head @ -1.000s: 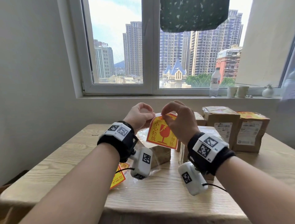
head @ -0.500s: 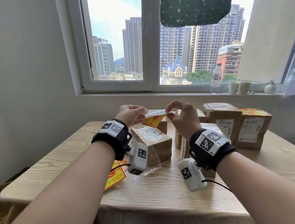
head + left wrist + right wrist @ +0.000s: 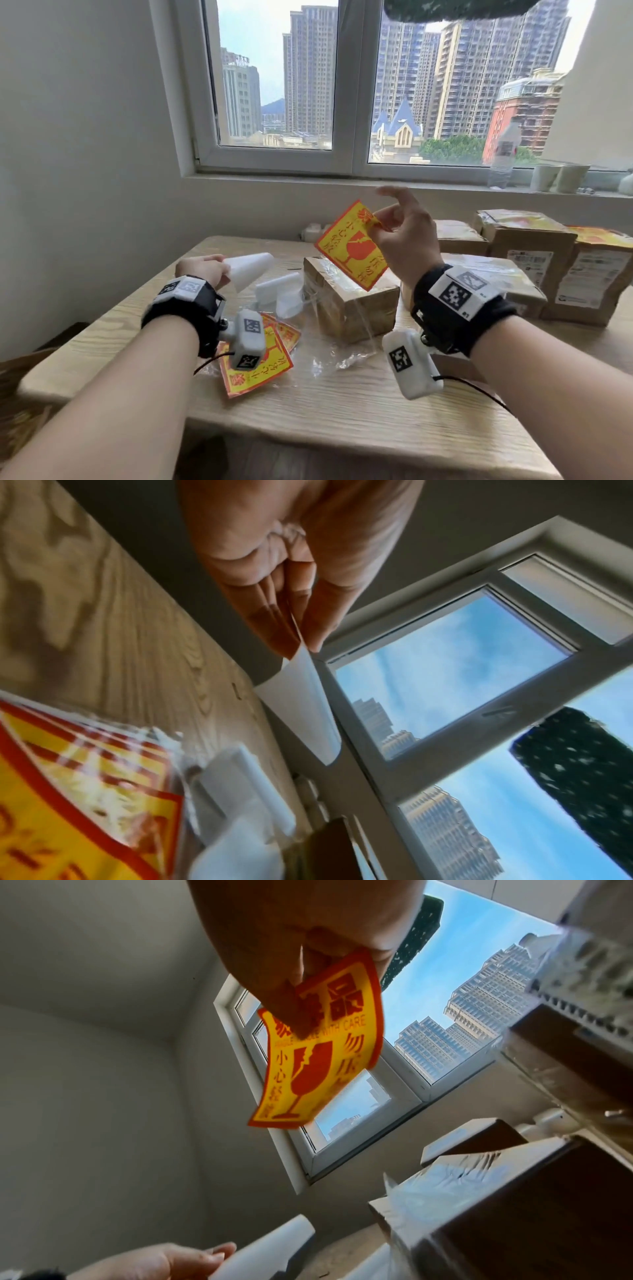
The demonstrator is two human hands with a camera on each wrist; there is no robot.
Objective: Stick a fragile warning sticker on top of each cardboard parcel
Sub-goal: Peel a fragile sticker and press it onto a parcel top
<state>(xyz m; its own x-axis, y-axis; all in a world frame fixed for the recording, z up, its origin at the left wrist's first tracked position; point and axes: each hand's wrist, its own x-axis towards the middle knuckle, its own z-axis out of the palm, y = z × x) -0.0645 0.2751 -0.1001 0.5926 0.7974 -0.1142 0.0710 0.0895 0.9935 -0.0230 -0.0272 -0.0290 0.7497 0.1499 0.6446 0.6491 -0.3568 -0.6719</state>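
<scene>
My right hand [image 3: 394,222] pinches the top corner of a peeled yellow-and-red fragile sticker [image 3: 352,250], which hangs in the air above a tape-wrapped cardboard parcel [image 3: 352,308]. The right wrist view shows the same sticker [image 3: 322,1053] dangling from my thumb and finger. My left hand [image 3: 205,267] holds the white backing paper [image 3: 248,270] low over the table's left side; the backing paper [image 3: 304,704] sits pinched between my fingertips. Several more parcels [image 3: 524,250] stand at the right, two with stickers on top.
A stack of unused fragile stickers [image 3: 260,370] in clear plastic lies near the table's [image 3: 342,411] front left. More white backing sheets [image 3: 277,291] lie beside the parcel. A water bottle [image 3: 501,154] and cups [image 3: 561,178] stand on the window sill.
The sticker has come apart from its backing. My left hand moved down and left with the white backing; my right hand keeps the sticker, now hanging over the nearest parcel.
</scene>
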